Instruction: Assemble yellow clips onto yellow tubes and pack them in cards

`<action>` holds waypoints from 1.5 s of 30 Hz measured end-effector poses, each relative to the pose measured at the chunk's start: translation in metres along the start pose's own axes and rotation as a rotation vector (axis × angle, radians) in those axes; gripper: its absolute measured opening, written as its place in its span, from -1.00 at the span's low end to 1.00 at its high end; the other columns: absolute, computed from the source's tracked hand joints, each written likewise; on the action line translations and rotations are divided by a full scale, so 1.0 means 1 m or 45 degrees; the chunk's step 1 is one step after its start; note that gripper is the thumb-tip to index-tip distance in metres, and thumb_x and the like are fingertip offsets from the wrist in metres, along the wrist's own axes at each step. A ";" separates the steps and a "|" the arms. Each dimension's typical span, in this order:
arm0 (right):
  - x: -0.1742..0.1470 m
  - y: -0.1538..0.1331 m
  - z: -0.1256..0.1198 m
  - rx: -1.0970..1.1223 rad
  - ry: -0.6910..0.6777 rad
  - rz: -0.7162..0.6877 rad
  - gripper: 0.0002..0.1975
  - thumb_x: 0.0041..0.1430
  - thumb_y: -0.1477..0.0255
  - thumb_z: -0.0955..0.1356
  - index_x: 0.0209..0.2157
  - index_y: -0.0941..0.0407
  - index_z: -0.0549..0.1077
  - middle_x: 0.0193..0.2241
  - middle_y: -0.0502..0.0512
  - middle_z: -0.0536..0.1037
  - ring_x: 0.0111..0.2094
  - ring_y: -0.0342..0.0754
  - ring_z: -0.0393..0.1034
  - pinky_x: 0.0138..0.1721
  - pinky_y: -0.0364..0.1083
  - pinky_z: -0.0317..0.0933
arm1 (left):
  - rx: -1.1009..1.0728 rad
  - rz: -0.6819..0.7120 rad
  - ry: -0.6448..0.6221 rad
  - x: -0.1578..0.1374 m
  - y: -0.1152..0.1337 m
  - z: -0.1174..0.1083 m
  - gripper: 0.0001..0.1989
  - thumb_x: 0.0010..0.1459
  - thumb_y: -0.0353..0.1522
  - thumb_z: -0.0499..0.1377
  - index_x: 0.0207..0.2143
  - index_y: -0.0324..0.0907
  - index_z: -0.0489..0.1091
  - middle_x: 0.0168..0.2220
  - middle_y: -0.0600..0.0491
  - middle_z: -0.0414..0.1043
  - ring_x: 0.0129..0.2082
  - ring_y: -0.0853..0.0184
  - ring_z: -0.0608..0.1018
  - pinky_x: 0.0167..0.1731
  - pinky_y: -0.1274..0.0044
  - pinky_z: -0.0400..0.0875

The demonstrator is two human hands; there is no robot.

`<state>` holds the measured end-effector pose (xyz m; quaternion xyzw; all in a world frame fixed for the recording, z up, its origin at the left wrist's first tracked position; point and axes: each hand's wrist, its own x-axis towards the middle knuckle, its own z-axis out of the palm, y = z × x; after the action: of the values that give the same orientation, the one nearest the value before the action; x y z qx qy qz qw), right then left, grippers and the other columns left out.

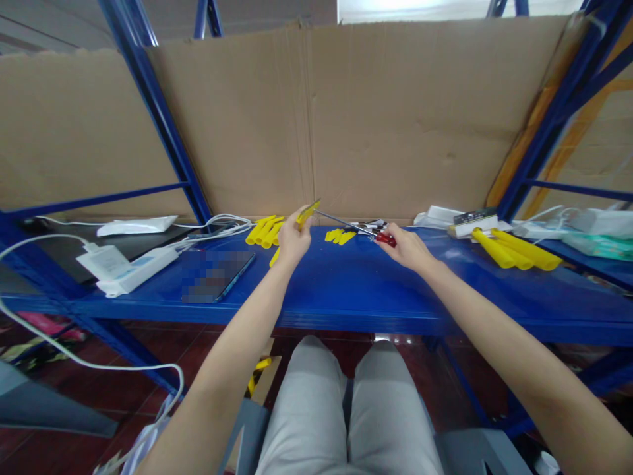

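Observation:
A small yellow plastic piece [310,210] is pinched in the raised fingers of my left hand [295,237]. My right hand [409,247] is closed around the red handle of a screwdriver [385,239]. Its long metal shaft points left, with the tip close to the yellow piece; whether they touch I cannot tell. Between my hands, several short yellow pieces [339,236] lie on the blue table [366,284]. Several thicker yellow tubes [266,232] rest just behind my left wrist, partly hidden by it. Small dark and metallic items [368,225] lie near the screwdriver.
To the left are a phone-like tablet [217,276], a white power strip [138,269] with a charger, and white cables [225,221]. Long yellow tubes [514,251] and small boxes [475,221] are at the right. A cardboard panel [386,119] and blue posts [163,112] stand behind.

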<state>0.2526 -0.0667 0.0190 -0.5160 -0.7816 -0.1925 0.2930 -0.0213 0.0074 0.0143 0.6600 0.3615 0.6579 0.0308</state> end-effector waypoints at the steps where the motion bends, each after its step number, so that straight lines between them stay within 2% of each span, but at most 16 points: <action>1: 0.000 0.000 0.000 -0.030 0.014 -0.009 -0.76 0.25 0.24 0.24 -0.20 0.10 0.38 -0.34 0.20 0.59 -0.35 0.08 0.49 -0.43 -0.10 0.16 | -0.002 0.011 -0.003 0.000 0.000 0.000 -0.75 0.19 -0.35 0.13 -0.09 -0.18 0.46 -0.10 -0.09 0.55 -0.02 0.17 0.55 0.05 0.35 0.39; 5: 0.000 -0.004 0.001 -0.099 0.000 -0.007 -0.70 0.28 0.21 0.21 -0.15 0.11 0.40 -0.31 0.23 0.60 -0.31 0.11 0.50 -0.41 -0.08 0.17 | -0.005 0.030 0.018 0.001 -0.001 0.000 -0.78 0.21 -0.35 0.12 -0.11 -0.14 0.46 -0.11 -0.06 0.55 -0.01 0.20 0.54 0.06 0.36 0.38; 9: 0.001 -0.006 0.002 -0.055 -0.066 0.015 -0.70 0.29 0.21 0.19 -0.15 0.10 0.40 -0.29 0.22 0.60 -0.29 0.11 0.50 -0.40 -0.08 0.19 | 0.001 0.032 0.007 0.002 -0.003 0.000 -0.79 0.20 -0.34 0.12 -0.15 -0.16 0.47 -0.13 -0.07 0.56 -0.02 0.18 0.55 0.05 0.34 0.39; 13: -0.001 -0.001 0.004 0.020 -0.036 0.037 -0.70 0.24 0.20 0.25 -0.12 0.10 0.36 -0.33 0.19 0.60 -0.34 0.10 0.50 -0.43 -0.09 0.19 | -0.037 0.029 -0.010 0.002 -0.004 0.001 -0.77 0.20 -0.28 0.13 -0.14 -0.13 0.46 -0.13 -0.06 0.56 -0.03 0.18 0.55 0.06 0.33 0.38; 17: -0.002 0.003 0.006 -0.025 -0.032 0.044 -0.71 0.26 0.21 0.22 -0.15 0.10 0.38 -0.36 0.18 0.60 -0.36 0.10 0.49 -0.43 -0.09 0.18 | -0.040 0.021 -0.035 0.001 -0.003 0.001 -0.75 0.20 -0.25 0.13 -0.13 -0.15 0.46 -0.12 -0.07 0.55 -0.05 0.19 0.55 0.05 0.35 0.39; 20: -0.002 0.000 0.006 -0.100 -0.041 0.031 -0.68 0.27 0.19 0.21 -0.16 0.12 0.41 -0.32 0.23 0.60 -0.32 0.13 0.50 -0.39 -0.06 0.21 | -0.022 0.044 -0.052 0.002 -0.001 0.000 -0.77 0.21 -0.27 0.11 -0.15 -0.16 0.46 -0.11 -0.06 0.55 -0.04 0.21 0.55 0.04 0.38 0.39; 25: -0.001 -0.003 0.005 -0.077 -0.045 -0.024 -0.69 0.30 0.27 0.18 -0.12 0.12 0.42 -0.18 0.27 0.59 -0.21 0.15 0.49 -0.32 -0.03 0.25 | -0.021 0.045 -0.044 0.002 0.001 0.000 -0.76 0.20 -0.25 0.12 -0.16 -0.15 0.48 -0.13 -0.06 0.56 -0.06 0.16 0.56 0.03 0.33 0.40; 30: -0.001 0.002 0.007 0.006 0.005 0.027 -0.67 0.24 0.21 0.25 -0.09 0.13 0.37 -0.28 0.23 0.60 -0.29 0.13 0.51 -0.38 -0.05 0.25 | 0.004 0.013 -0.008 0.000 0.003 0.001 -0.72 0.21 -0.23 0.13 -0.11 -0.15 0.47 -0.14 -0.08 0.56 -0.06 0.16 0.56 0.04 0.34 0.38; 33: -0.002 0.005 0.008 0.016 0.037 0.025 -0.73 0.24 0.23 0.24 -0.15 0.10 0.37 -0.34 0.20 0.60 -0.34 0.11 0.51 -0.42 -0.07 0.22 | 0.012 0.036 -0.010 -0.001 0.006 -0.001 -0.72 0.22 -0.26 0.12 -0.09 -0.16 0.47 -0.11 -0.08 0.55 -0.05 0.18 0.56 0.03 0.38 0.39; 39: -0.002 -0.001 0.005 -0.094 0.049 0.004 -0.69 0.28 0.22 0.20 -0.15 0.12 0.42 -0.27 0.26 0.61 -0.27 0.14 0.51 -0.36 -0.06 0.22 | 0.020 0.090 -0.018 0.000 0.011 -0.004 -0.73 0.22 -0.34 0.10 -0.05 -0.14 0.46 -0.07 -0.06 0.54 -0.02 0.21 0.55 0.02 0.43 0.40; 45: -0.001 -0.001 0.004 0.000 0.003 0.016 -0.70 0.25 0.20 0.25 -0.13 0.11 0.38 -0.27 0.22 0.61 -0.27 0.13 0.52 -0.36 -0.06 0.24 | 0.028 0.085 -0.041 -0.001 0.011 -0.005 -0.73 0.23 -0.29 0.11 -0.05 -0.13 0.46 -0.06 -0.05 0.54 -0.02 0.22 0.54 0.07 0.43 0.36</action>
<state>0.2508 -0.0654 0.0159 -0.5208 -0.7779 -0.1913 0.2952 -0.0207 -0.0035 0.0203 0.6823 0.3461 0.6439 0.0074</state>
